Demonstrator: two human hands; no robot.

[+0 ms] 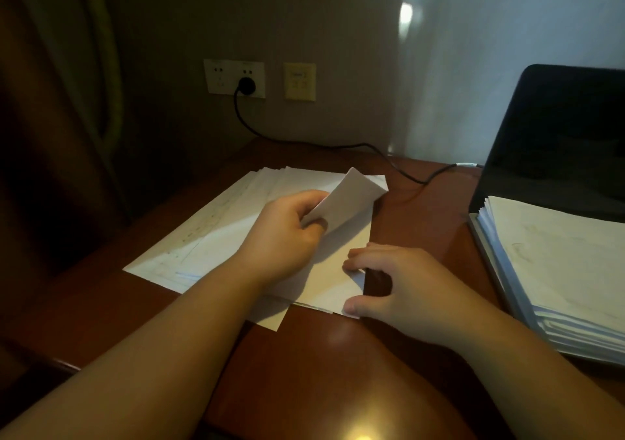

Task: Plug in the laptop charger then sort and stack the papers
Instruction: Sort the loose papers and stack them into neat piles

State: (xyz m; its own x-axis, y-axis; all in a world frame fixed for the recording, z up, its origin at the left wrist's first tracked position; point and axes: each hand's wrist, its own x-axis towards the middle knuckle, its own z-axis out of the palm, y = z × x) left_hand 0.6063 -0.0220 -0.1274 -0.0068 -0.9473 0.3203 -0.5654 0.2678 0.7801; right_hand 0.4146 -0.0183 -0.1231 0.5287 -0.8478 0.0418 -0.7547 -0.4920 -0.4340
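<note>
A loose spread of white papers (pixel 209 233) lies on the brown desk (pixel 324 355). My left hand (pixel 287 233) pinches the top sheet (pixel 348 203) and bends its far end up and over. My right hand (pixel 399 287) holds the near right corner of the spread, fingers on top and thumb at the edge. A second, thicker stack of papers (pixel 558 270) rests on the open black laptop (pixel 561 135) at the right. The black charger plug (pixel 246 86) sits in the wall socket (pixel 235 77), and its cable (pixel 338 145) runs across the desk to the laptop.
A beige wall plate (pixel 299 81) is right of the socket. A dark curtain (pixel 57 101) hangs at the left and a pale curtain (pixel 507 50) behind the laptop. The desk's front edge (pixel 67 367) runs near my left forearm.
</note>
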